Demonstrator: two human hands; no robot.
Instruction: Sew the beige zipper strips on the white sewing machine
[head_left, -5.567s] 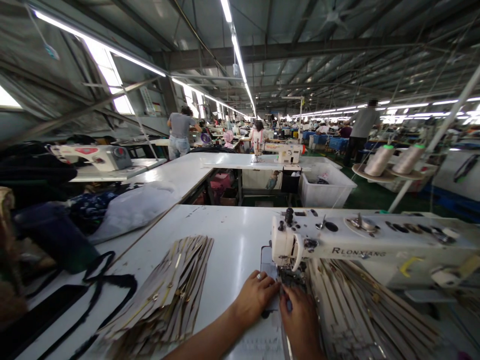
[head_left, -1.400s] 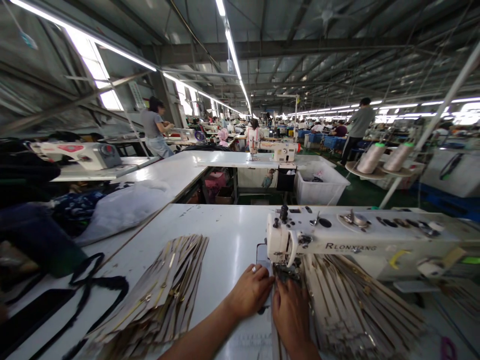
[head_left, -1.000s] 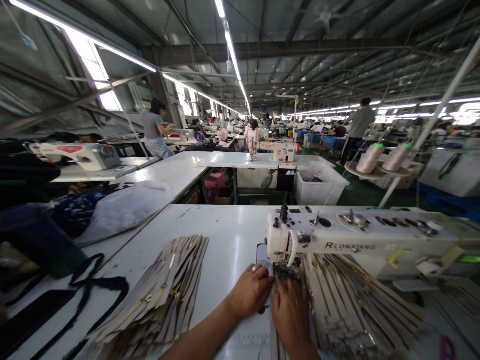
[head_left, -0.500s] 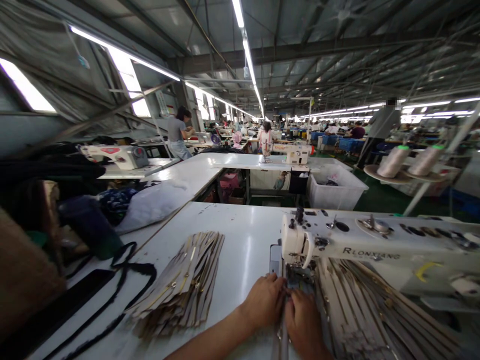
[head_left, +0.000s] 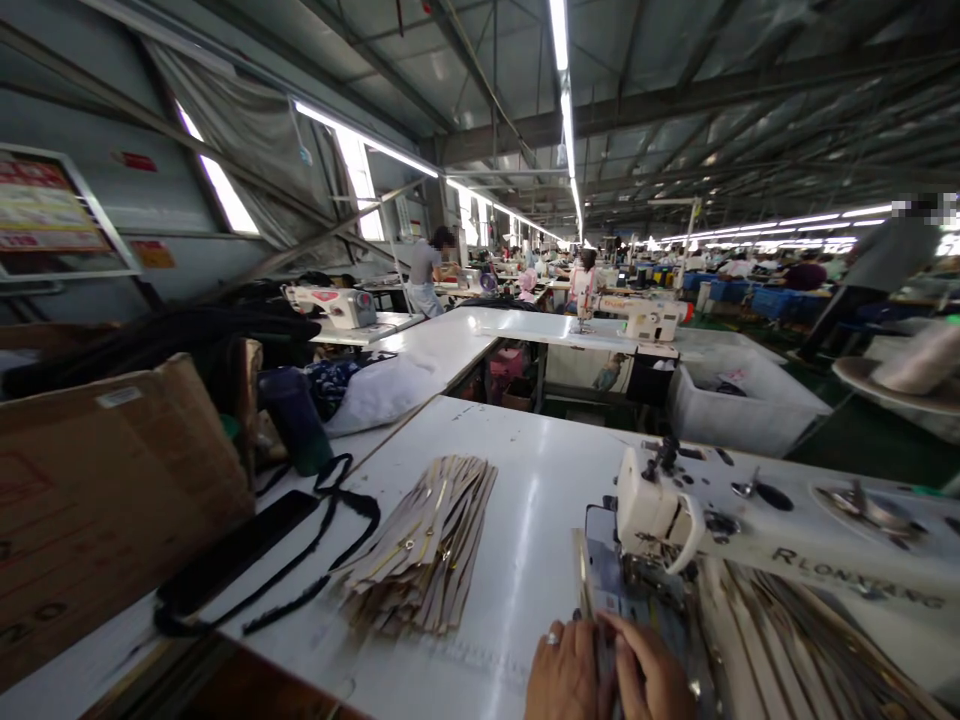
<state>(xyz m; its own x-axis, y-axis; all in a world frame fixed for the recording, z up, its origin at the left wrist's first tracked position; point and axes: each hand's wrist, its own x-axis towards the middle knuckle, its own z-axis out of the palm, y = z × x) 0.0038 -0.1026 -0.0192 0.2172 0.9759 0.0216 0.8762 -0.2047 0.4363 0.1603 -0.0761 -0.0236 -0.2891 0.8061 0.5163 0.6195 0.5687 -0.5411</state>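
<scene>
Pressing flat side by side at the bottom edge of the view, the left hand (head_left: pixel 564 675), with a ring on one finger, and the right hand (head_left: pixel 654 678) pin a narrow beige zipper strip (head_left: pixel 600 640) to the white surface (head_left: pixel 525 520); neither grip is closed around it, the fingers lying stretched on top, with the strip running between the two hands towards the needle. Just beyond the fingertips stands the white sewing machine (head_left: pixel 750 520), a loose heap of beige strips (head_left: pixel 787 650) lies right of the right hand, and a neat stack of beige zipper strips (head_left: pixel 427 545) sits well left of the left hand, near a black strap (head_left: pixel 300 560).
</scene>
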